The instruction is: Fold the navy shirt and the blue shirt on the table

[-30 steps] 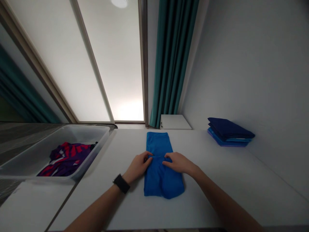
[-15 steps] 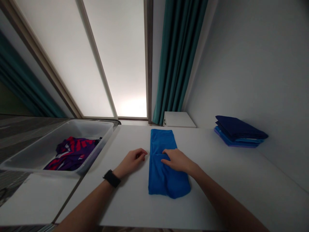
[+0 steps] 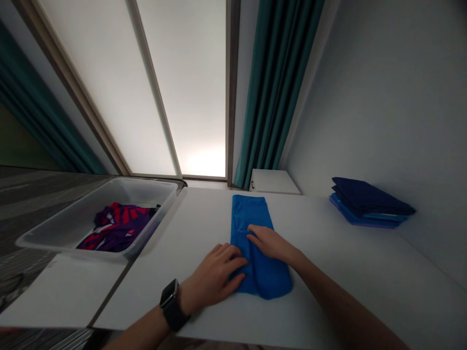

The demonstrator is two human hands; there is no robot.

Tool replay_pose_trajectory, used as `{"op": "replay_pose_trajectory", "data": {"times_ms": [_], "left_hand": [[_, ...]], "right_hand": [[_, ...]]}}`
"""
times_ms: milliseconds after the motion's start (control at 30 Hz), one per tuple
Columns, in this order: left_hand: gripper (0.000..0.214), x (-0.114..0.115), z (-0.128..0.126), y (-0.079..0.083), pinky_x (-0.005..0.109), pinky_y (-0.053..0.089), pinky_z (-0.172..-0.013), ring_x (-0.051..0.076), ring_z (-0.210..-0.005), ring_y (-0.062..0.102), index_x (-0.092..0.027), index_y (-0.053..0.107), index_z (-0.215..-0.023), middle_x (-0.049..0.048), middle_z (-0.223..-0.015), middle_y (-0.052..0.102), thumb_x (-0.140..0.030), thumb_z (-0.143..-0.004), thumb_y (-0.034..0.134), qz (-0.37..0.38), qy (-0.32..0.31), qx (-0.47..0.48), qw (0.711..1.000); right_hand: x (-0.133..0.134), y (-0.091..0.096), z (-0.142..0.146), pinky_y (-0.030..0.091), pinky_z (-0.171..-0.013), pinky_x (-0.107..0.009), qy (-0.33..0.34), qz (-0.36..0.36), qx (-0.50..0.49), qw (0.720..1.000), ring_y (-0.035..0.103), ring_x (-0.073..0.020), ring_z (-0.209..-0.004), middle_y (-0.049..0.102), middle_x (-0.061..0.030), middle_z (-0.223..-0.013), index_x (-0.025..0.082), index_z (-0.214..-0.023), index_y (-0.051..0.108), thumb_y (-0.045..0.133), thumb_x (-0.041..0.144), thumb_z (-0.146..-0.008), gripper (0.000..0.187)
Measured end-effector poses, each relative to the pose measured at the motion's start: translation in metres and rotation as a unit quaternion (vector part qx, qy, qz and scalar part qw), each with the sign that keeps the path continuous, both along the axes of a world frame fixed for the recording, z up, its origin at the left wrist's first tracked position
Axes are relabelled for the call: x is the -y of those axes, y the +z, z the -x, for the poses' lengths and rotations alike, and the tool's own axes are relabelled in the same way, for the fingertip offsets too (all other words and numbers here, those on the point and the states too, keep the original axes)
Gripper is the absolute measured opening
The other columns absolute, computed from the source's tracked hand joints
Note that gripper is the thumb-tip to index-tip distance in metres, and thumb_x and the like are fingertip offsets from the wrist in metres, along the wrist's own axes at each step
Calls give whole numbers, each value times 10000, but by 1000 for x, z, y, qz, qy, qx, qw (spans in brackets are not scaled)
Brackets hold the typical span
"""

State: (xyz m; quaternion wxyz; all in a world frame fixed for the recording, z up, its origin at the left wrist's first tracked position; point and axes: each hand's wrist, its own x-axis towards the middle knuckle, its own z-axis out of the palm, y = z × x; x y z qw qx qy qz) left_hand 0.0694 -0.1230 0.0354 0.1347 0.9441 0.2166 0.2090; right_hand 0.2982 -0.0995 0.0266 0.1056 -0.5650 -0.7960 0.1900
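A blue piece of clothing, folded into a long narrow strip, lies lengthwise on the white table. My right hand rests on its middle, the thumb and forefinger close together on a small ridge of the fabric; the other fingers are mostly hidden. At the lower left edge of the strip is my left hand, fingers apart and fingertips over the cloth. A black watch sits on my left wrist. Wrinkles run through the fabric between and below the hands.
A translucent plastic bin holding a purple and red garment stands at the left. Folded dark and bright blue clothes are stacked at the right by the wall. A small white cabinet stands beyond the table's far edge.
My left hand has moved right and toward me, onto the lower left part of the blue clothing, and its fingers have spread. My right hand stays at the middle, thumb and forefinger closer together.
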Motion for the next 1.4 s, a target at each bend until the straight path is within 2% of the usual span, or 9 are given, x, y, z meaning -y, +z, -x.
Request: {"op": "replay_pose_trajectory", "data": {"times_ms": [200, 300, 400, 533, 800, 933, 1133, 1267, 1400], "left_hand": [[211, 9, 1, -12, 357, 456, -834, 196, -902, 556, -213, 628, -1071, 72, -1013, 610, -234, -928, 474, 8, 18, -4, 1000], [201, 8, -1, -10, 378, 463, -857, 208, -936, 562, -206, 634, -1044, 73, -1025, 622, -227, -928, 471, -4, 17, -13, 1000], [301, 7, -5, -1, 413, 429, -985, 235, -1123, 533, -189, 574, -1216, 98, -1217, 596, -245, -943, 460, -28, -4, -19, 999], [453, 5, -13, 5, 439, 334, -1117, 249, -1349, 389, -191, 418, -1408, 101, -1466, 436, -290, -966, 430, -54, -44, -44, 997], [512, 14, -19, -23, 434, 289, -1161, 237, -1410, 313, -154, 301, -1484, 102, -1519, 364, -312, -1001, 367, -54, -25, -97, 993], [543, 21, -17, -26, 417, 254, -1181, 215, -1422, 288, -172, 235, -1511, 80, -1531, 341, -344, -1009, 350, -49, -18, -94, 994], [542, 15, -14, -21, 404, 268, -1179, 200, -1423, 284, -208, 210, -1520, 54, -1543, 317, -360, -1012, 326, -31, -10, -92, 995], [549, 6, -21, -19, 426, 270, -1175, 222, -1445, 221, -175, 219, -1515, 83, -1565, 261, -359, -1009, 325, -41, 43, -81, 995], [555, 5, -38, -15, 434, 254, -1176, 235, -1446, 217, -164, 245, -1506, 94, -1561, 270, -400, -1008, 311, -58, 13, -93, 994]], "right_hand": [[-5, 3, 8, 409, -773, -286, -30, -3, 49, 998, 632, -218, -957, 672, -76, -1047, 200, -1057, 540, 388, 318, -993, 203], [-6, -1, 11, 411, -780, -292, -33, -14, 75, 997, 634, -223, -979, 671, -80, -1085, 203, -1079, 542, 408, 298, -983, 190], [-8, -4, 11, 410, -781, -289, -39, -12, 80, 996, 636, -214, -979, 675, -80, -1077, 204, -1087, 543, 371, 297, -995, 216], [-14, -1, 9, 407, -734, -269, -52, -5, 80, 995, 649, -205, -948, 685, -65, -1052, 212, -1092, 536, 327, 296, -1009, 240], [-19, -4, 13, 408, -696, -277, -39, -21, 103, 994, 659, -221, -919, 695, -55, -1045, 234, -1078, 541, 383, 336, -998, 205], [-14, -4, 11, 424, -737, -282, -44, -28, 85, 995, 644, -208, -923, 682, -54, -1035, 223, -1074, 546, 414, 317, -986, 185], [-8, -2, -14, 413, -887, -311, -66, -91, 60, 992, 580, -211, -1039, 629, -94, -1121, 192, -1168, 562, 438, 284, -963, 256], [1, 3, -37, 414, -877, -298, -121, -75, 26, 989, 597, -200, -1010, 637, -100, -1132, 177, -1193, 562, 382, 263, -966, 302], [25, 12, -43, 415, -835, -288, -172, -44, -2, 984, 624, -198, -968, 658, -94, -1130, 189, -1196, 556, 363, 277, -961, 316]]}}
